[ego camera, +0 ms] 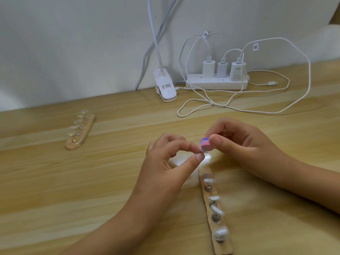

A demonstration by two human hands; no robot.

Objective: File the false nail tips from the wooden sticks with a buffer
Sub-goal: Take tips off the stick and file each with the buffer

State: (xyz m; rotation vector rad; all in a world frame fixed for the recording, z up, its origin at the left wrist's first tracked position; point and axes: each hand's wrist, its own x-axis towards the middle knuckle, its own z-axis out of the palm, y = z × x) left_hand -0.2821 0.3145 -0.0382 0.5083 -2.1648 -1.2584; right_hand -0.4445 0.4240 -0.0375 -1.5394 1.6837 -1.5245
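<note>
– Left hand [171, 159]: my thumb and forefinger pinch one clear tip [202, 151], held just above the far end of the near stick [206, 198]. Right hand [244, 142]: fingers curled round the buffer [205, 142], its pink-and-purple end laid against that tip. So I read my head view from here.

– Which step, then?

– Filing, I judge, on a single tip taken off its post; the post at the near stick's far end seems bare. Four tips sit on that stick, and five, as far as I can count, on the far stick [81, 131], well apart at the left of the desk [128, 190].

– And your next move?

– Short, light strokes of the buffer along the tip's edge, with my pinch kept firm. I judge the tip to be smooth and springy enough to flick away. After that I would seat it on its post and take its neighbour.

– How does the tip look?

– Tiny, translucent, glossy. My fingertips hide most of it, so I cannot tell how much is filed.
</note>
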